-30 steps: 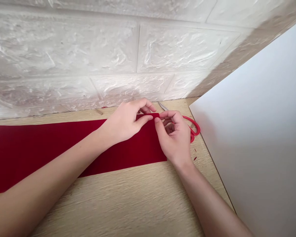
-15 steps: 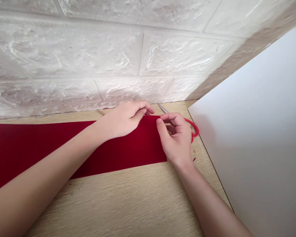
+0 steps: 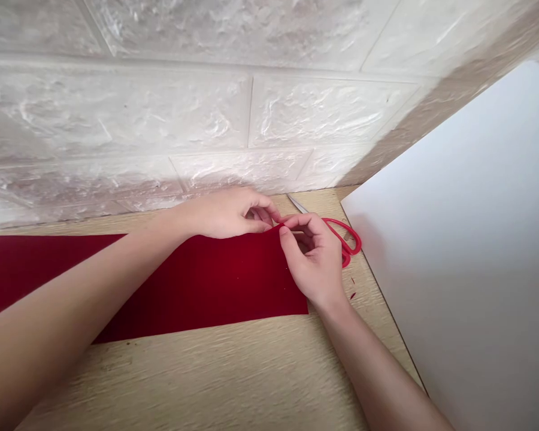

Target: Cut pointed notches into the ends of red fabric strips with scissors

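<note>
A strip of deep red velvety fabric [image 3: 206, 281] lies flat on a light wood-grain table [image 3: 197, 377], running off the left side of the view. My left hand [image 3: 227, 214] pinches the fabric's far edge between its fingertips. Close beside it, my right hand [image 3: 312, 257] grips the same edge near the corner between thumb and forefinger. Just beyond my right hand lie scissors with red loop handles [image 3: 347, 239] and a thin metal blade [image 3: 297, 204], their middle hidden behind my fingers.
A white brick-textured wall panel [image 3: 251, 114] rises along the far table edge. A white board [image 3: 453, 239] stands at the right and blocks that side. Small red snippets [image 3: 353, 296] lie on the table near the scissors.
My hands have drawn closer and now both pinch the fabric's far edge. The view has tilted, so the fabric sits lower in the frame. The scissors have not visibly moved.
</note>
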A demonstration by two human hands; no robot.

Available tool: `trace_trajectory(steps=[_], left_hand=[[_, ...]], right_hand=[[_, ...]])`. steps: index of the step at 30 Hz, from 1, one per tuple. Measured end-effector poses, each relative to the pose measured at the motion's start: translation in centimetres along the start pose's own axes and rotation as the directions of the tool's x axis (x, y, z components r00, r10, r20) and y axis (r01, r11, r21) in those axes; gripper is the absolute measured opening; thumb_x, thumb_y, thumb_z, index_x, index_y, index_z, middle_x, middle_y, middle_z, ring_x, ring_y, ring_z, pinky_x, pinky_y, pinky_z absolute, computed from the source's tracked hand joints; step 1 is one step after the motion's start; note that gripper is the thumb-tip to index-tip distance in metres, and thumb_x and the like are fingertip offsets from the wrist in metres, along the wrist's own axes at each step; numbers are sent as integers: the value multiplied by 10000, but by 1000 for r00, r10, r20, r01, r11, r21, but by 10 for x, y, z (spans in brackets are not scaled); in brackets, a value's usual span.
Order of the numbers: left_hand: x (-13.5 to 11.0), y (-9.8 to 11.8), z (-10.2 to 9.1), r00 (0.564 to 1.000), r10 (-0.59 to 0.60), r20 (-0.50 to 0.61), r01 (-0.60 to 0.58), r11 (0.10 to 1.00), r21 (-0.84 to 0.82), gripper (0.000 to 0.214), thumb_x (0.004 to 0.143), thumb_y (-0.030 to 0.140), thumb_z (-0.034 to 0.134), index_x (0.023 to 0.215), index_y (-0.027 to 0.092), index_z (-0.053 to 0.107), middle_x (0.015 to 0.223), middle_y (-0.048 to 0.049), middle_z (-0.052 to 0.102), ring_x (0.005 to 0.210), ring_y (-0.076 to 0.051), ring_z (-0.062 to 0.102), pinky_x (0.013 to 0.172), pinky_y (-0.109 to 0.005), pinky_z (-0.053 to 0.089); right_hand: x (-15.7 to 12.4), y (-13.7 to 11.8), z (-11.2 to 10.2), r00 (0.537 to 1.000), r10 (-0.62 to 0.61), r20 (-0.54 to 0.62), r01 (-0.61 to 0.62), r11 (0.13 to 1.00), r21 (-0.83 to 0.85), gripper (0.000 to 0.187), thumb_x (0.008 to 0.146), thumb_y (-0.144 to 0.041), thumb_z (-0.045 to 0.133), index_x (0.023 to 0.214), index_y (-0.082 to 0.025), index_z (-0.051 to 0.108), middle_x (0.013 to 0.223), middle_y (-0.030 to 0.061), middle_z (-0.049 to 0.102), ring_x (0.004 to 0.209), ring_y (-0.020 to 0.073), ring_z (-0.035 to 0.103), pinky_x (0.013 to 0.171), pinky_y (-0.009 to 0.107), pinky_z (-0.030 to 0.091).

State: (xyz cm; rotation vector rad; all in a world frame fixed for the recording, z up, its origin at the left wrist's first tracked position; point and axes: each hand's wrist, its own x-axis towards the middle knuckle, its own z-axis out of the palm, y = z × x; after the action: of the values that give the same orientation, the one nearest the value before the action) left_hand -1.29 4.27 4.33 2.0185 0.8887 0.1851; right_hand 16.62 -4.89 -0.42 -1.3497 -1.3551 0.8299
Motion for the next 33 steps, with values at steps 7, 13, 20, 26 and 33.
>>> trace_trajectory(steps=[7,13,20,26,33], left_hand=[[3,-7,3,997,-14,-80,15,1000,10,222,924,313,615,1058,263,785,975,2,818,811,-156,737,699,-245,518],[10,-5,11,959,-35,-282,30,999,-22,179,913,310,628,940,245,792,889,10,812,791,-170,733,716,-281,522],[11,4,9,952,-142,-272,116,987,-109,165,938,295,630,917,232,781,856,16,800,744,-163,716,684,-283,508],[8,7,15,964,-130,-234,77,972,-221,174,947,286,618,932,216,776,902,7,805,762,-145,708,689,-257,497],[6,10,19,957,-158,-242,96,963,-251,189,964,314,605,975,242,779,917,16,814,712,-126,692,634,-242,482]], right_hand=[[0,4,0,1000,-21,-21,19,997,-70,38,899,-270,667,896,-245,638,899,18,731,743,169,697,678,333,593],[1,3,-1,989,-121,-85,109,985,-130,17,910,-247,680,907,-252,665,1000,42,689,876,190,679,715,346,605],[4,3,-1,984,-135,-115,115,980,-163,12,910,-258,695,912,-252,704,1120,76,628,1015,225,664,761,385,611],[8,4,1,986,-126,-111,111,985,-130,23,912,-233,675,889,-231,676,970,42,679,875,184,672,711,336,591],[8,3,2,991,21,-132,-25,999,-28,84,920,-309,672,906,-234,638,898,23,713,760,173,683,707,359,584]])
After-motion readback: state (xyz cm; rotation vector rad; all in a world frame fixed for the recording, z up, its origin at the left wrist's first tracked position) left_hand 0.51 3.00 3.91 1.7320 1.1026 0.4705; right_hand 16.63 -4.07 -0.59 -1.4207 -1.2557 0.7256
